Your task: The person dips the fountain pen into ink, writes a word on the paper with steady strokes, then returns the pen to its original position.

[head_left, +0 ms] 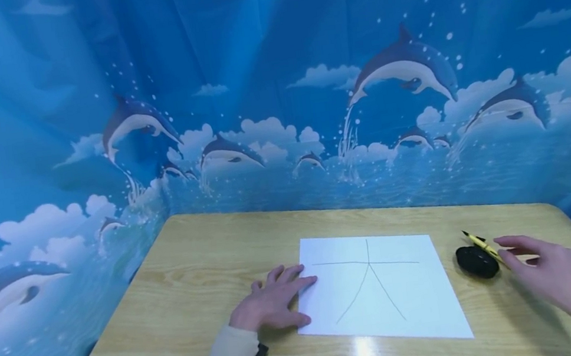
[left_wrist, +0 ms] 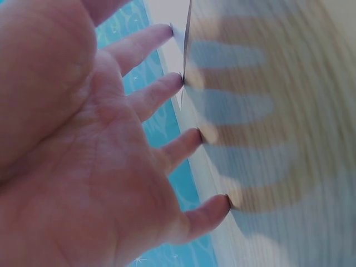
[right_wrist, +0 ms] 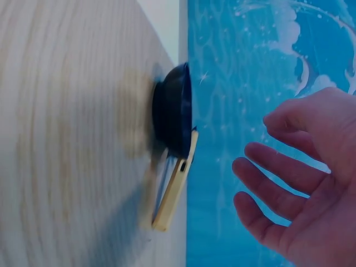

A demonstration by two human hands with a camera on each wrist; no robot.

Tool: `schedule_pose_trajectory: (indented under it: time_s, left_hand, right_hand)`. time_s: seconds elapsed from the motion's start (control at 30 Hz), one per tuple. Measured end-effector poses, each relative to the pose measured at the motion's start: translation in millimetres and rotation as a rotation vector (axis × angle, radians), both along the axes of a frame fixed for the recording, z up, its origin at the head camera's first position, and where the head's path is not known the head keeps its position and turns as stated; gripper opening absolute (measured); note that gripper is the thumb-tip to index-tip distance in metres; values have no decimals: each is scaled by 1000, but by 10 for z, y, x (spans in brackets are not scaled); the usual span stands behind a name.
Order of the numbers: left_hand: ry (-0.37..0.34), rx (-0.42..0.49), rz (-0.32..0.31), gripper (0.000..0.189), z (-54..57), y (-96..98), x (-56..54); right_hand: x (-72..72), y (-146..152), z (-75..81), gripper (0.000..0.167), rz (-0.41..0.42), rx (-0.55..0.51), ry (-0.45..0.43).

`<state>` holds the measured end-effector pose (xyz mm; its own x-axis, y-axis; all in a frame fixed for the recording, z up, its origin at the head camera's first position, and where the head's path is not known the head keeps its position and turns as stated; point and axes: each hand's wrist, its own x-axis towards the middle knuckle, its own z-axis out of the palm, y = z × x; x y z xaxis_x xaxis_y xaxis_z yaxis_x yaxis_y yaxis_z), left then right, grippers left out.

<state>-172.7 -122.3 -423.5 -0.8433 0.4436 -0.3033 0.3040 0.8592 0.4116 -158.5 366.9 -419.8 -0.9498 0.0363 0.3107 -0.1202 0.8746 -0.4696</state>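
Observation:
A white sheet of paper (head_left: 412,293) lies on the table, bearing thin dark lines: one upright, one crossing it, and two slanting down. My left hand (head_left: 274,304) is spread at the sheet's left edge, its fingertips down on the paper and tabletop; the left wrist view shows the palm of that hand (left_wrist: 94,144). Over at the right, a yellow pen (head_left: 481,244) with a dark pointed tip leans against a black rounded object (head_left: 477,262). Above the pen's near end hovers my right hand (head_left: 548,270), fingers loosely bent. In the right wrist view, this hand (right_wrist: 306,183) is apart from the pen (right_wrist: 171,197).
The wooden table (head_left: 204,253) meets a blue curtain (head_left: 263,85) printed with dolphins behind it and along the left side. Bright light reflects off the tabletop in front of the paper.

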Motion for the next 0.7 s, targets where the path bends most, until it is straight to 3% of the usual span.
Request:
schedule_pose_trajectory:
  time_s: [0.33,0.5,0.6,0.7]
  left_hand:
    - [14,10,-18,75,19,-6,-41]
    - [18,60,-11,74,28,-49,-48]
    - [74,100,14,72,20,-73,-58]
    - [194,112,60,72,11,-89,-64]
  right_hand:
    - [43,-206,74,27,42,-6,49]
    - [34,-325,64,30,60,23,78]
    - [43,-393,61,37,79,57,68]
    - [51,-457,70,50,111,91,49]
